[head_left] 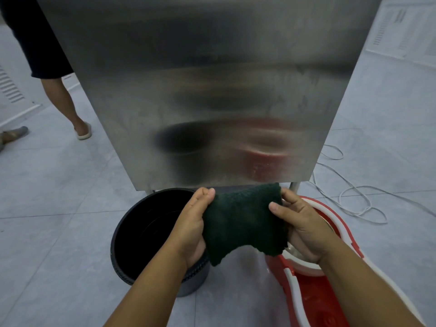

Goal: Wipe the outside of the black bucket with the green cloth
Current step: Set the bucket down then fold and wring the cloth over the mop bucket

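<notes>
The black bucket [144, 234] stands upright on the tiled floor, left of centre, its mouth facing up and showing a dark inside. A dark green cloth [243, 220] is stretched in the air between both hands, above the gap between the two buckets. My left hand [192, 225] pinches the cloth's left edge and hangs over the black bucket's right rim. My right hand [299, 223] pinches the cloth's right edge. The cloth is clear of the bucket.
A red and white mop bucket [313, 293] sits on the floor at the right, under my right forearm. A large stainless steel panel [207, 90] rises just behind both buckets. White cables [349, 197] lie at the right. A person's leg in a slipper [70, 107] stands at the left.
</notes>
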